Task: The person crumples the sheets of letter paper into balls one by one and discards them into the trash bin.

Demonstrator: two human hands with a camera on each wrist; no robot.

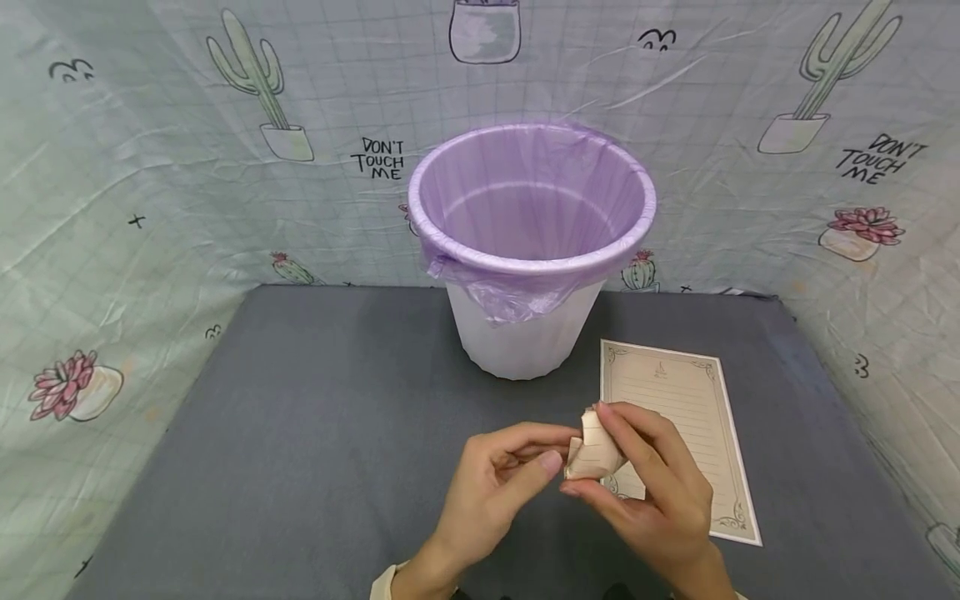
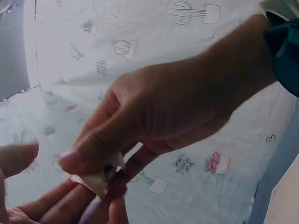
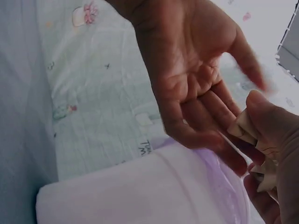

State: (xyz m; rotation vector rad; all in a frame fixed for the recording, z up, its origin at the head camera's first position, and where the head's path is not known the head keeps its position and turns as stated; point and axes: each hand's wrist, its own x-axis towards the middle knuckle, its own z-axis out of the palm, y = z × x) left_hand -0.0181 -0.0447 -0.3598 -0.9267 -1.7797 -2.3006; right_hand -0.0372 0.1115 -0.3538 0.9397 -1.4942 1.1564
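A small crumpled piece of cream lined paper (image 1: 596, 452) is pinched between the thumb and fingers of my right hand (image 1: 663, 487), above the lower edge of a flat sheet. My left hand (image 1: 487, 487) is just to the left, its fingers reaching the paper's left side and its thumb apart from them. In the left wrist view the crumpled paper (image 2: 96, 183) lies over the left fingertips while the right thumb presses it from above. The right wrist view shows the left palm, with fingers loosely extended beside the folded paper (image 3: 266, 158).
A white bin (image 1: 525, 342) with a purple liner bag (image 1: 536, 212) stands behind the hands. To the right, a cream lined letter sheet (image 1: 678, 400) with a decorative border lies on the dark grey table (image 1: 322, 433). Cactus-printed cloth (image 1: 337, 217) surrounds the table at the back and sides.
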